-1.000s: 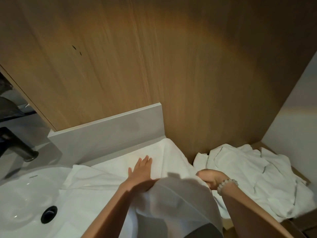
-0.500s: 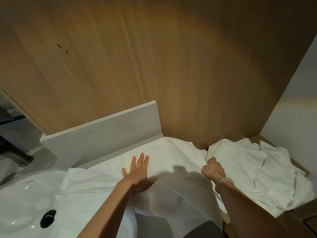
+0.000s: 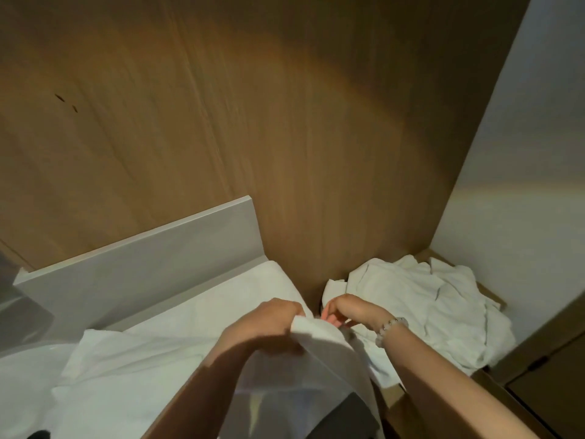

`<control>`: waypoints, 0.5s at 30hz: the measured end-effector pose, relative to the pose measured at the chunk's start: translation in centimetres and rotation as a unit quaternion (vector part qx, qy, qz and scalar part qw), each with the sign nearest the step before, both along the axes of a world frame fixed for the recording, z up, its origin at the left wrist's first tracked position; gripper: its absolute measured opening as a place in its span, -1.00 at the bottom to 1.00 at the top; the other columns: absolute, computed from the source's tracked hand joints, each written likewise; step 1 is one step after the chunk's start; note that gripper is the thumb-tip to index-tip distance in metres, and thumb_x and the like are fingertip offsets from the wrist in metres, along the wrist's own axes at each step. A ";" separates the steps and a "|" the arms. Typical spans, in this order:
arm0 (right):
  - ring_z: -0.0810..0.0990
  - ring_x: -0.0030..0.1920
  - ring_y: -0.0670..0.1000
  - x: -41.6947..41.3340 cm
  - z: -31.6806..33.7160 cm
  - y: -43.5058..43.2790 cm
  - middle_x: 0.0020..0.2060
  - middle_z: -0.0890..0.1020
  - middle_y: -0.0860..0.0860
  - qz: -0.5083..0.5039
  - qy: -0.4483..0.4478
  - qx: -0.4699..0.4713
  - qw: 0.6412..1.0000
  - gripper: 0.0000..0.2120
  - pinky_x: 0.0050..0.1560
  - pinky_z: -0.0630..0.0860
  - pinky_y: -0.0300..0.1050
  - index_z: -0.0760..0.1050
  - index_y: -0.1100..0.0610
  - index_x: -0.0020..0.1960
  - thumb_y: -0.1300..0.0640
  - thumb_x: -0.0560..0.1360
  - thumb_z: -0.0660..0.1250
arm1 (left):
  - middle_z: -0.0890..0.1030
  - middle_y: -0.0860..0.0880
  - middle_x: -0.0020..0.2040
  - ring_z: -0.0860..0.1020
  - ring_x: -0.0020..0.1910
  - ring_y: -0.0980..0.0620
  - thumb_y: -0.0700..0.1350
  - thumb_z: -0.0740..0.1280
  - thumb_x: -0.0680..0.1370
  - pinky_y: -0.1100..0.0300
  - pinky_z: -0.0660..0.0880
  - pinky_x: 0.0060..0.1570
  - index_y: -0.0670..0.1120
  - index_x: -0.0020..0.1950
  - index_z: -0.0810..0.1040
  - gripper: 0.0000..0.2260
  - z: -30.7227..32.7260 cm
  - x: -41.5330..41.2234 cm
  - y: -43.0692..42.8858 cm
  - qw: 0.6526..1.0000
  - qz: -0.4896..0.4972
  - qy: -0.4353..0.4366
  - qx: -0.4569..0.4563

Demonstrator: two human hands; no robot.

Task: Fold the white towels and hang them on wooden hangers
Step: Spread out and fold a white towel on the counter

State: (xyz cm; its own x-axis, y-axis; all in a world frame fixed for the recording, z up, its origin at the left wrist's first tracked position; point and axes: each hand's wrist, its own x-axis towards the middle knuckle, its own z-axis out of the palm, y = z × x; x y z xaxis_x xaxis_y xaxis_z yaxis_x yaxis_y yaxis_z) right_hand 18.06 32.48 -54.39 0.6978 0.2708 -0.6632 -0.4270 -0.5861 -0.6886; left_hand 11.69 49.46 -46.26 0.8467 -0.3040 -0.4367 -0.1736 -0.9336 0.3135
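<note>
A white towel lies spread over the counter beside the sink, its near part lifted toward me. My left hand grips the raised edge of this towel at its right end. My right hand, with a bead bracelet on the wrist, has its fingers curled at the same edge just to the right; whether it pinches the cloth is hard to tell. A crumpled heap of white towels lies on a lower wooden surface at the right. No wooden hanger is in view.
A grey backsplash runs behind the counter, with a wood-panelled wall above. A white wall closes the right side. The white sink shows at the lower left. A wooden cabinet edge sits at the lower right.
My left hand left its flat position on the towel, moved right and now grips the raised edge. My right hand drew in toward it. The view turned to the right.
</note>
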 end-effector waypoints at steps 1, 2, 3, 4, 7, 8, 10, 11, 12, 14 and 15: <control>0.46 -0.35 -0.10 0.0 0.2 -0.3 -0.34 0.54 -0.01 0.004 0.004 -0.005 1.000 -0.68 -0.27 0.36 -0.30 0.51 0.12 -0.23 0.24 0.55 0.04 | 0.57 -0.01 0.16 0.53 0.10 0.01 -0.03 0.42 0.45 0.14 0.48 0.11 0.01 0.20 0.52 -0.67 0.7 0.2 0.2 0.999 -0.014 -0.011 -0.030; 0.43 -0.35 -0.10 0.0 0.5 -0.7 -0.35 0.52 -0.01 0.008 0.010 -0.010 1.000 -0.67 -0.20 0.35 -0.25 0.50 0.12 -0.26 0.19 0.57 0.05 | 0.58 0.02 0.15 0.52 0.11 0.04 -0.05 0.41 0.47 0.17 0.47 0.13 0.01 0.19 0.54 -0.70 1.5 0.4 0.4 0.998 -0.027 -0.018 -0.055; 0.41 -0.35 -0.09 0.2 0.8 -1.3 -0.36 0.50 -0.01 0.012 0.021 -0.011 1.000 -0.64 -0.12 0.32 -0.20 0.50 0.11 -0.30 0.11 0.58 0.05 | 0.58 0.05 0.14 0.52 0.11 0.08 -0.06 0.40 0.48 0.21 0.44 0.13 0.00 0.18 0.56 -0.72 2.2 0.7 0.6 0.996 -0.037 -0.026 -0.077; 0.40 -0.34 -0.09 0.5 1.1 -1.9 -0.38 0.50 -0.01 0.016 0.031 -0.010 0.999 -0.59 -0.03 0.30 -0.16 0.51 0.11 -0.33 0.02 0.59 0.07 | 0.59 0.07 0.12 0.52 0.09 0.11 -0.06 0.41 0.48 0.24 0.44 0.12 0.00 0.17 0.57 -0.73 2.8 1.0 1.0 0.993 -0.041 -0.034 -0.105; 0.46 -0.27 -0.08 2.0 2.9 -3.5 -0.45 0.57 -0.03 0.051 0.045 -0.006 0.998 -0.42 0.15 0.29 -0.09 0.60 0.11 -0.43 -0.22 0.54 0.11 | 0.62 0.09 0.06 0.56 0.04 0.19 -0.06 0.45 0.42 0.25 0.49 0.10 -0.02 0.10 0.61 -0.74 4.1 1.7 2.6 0.976 -0.014 -0.027 -0.214; 0.46 -0.27 -0.08 2.4 3.9 -3.7 -0.47 0.55 -0.04 0.070 0.042 0.001 0.997 -0.42 0.13 0.31 -0.10 0.59 0.10 -0.45 -0.26 0.51 0.13 | 0.62 0.09 0.04 0.57 0.02 0.22 -0.10 0.45 0.43 0.28 0.50 0.08 -0.02 0.08 0.61 -0.77 4.5 1.9 3.2 0.968 0.006 -0.019 -0.251; 0.52 -0.23 -0.04 3.0 6.6 -3.6 -0.37 0.60 0.02 0.067 0.038 0.060 0.995 -0.54 0.04 0.41 -0.15 0.60 0.12 -0.34 -0.26 0.42 0.25 | 0.61 0.10 0.01 0.55 -0.06 0.33 -0.23 0.43 0.45 0.42 0.47 0.00 -0.01 0.06 0.57 -0.77 5.2 2.4 4.6 0.954 0.044 -0.020 -0.296; 0.57 -0.15 0.00 3.3 8.0 -3.2 -0.24 0.64 0.07 0.044 0.035 0.099 0.994 -0.60 0.04 0.46 -0.13 0.61 0.14 -0.19 -0.21 0.42 0.29 | 0.60 0.11 0.00 0.55 -0.09 0.35 -0.22 0.43 0.42 0.47 0.45 -0.05 0.00 0.05 0.56 -0.76 5.5 2.8 5.4 0.947 0.064 -0.028 -0.313; 0.59 -0.09 0.03 3.7 9.1 -2.7 -0.13 0.65 0.09 0.030 0.025 0.126 0.991 -0.65 0.03 0.48 -0.12 0.60 0.15 -0.07 -0.14 0.46 0.29 | 0.61 0.11 -0.01 0.56 -0.10 0.33 -0.17 0.41 0.36 0.49 0.43 -0.09 0.01 0.03 0.56 -0.74 5.9 3.0 6.1 0.940 0.085 -0.038 -0.328; 0.60 -0.09 0.04 4.2 11.2 -1.3 -0.10 0.65 0.09 0.045 0.003 0.130 0.991 -0.72 0.01 0.49 -0.11 0.58 0.14 -0.01 -0.06 0.52 0.26 | 0.64 0.12 -0.07 0.58 -0.13 0.28 -0.08 0.39 0.25 0.47 0.45 -0.15 0.02 0.00 0.58 -0.68 6.4 3.4 7.7 0.928 0.131 -0.052 -0.344; 0.60 -0.10 0.04 4.3 12.1 -0.3 -0.11 0.65 0.09 0.059 -0.011 0.120 0.991 -0.73 0.03 0.49 -0.09 0.58 0.13 -0.01 -0.06 0.52 0.27 | 0.66 0.12 -0.11 0.60 -0.16 0.26 -0.03 0.41 0.19 0.44 0.48 -0.17 0.02 -0.01 0.59 -0.63 6.5 3.5 8.7 0.922 0.154 -0.058 -0.352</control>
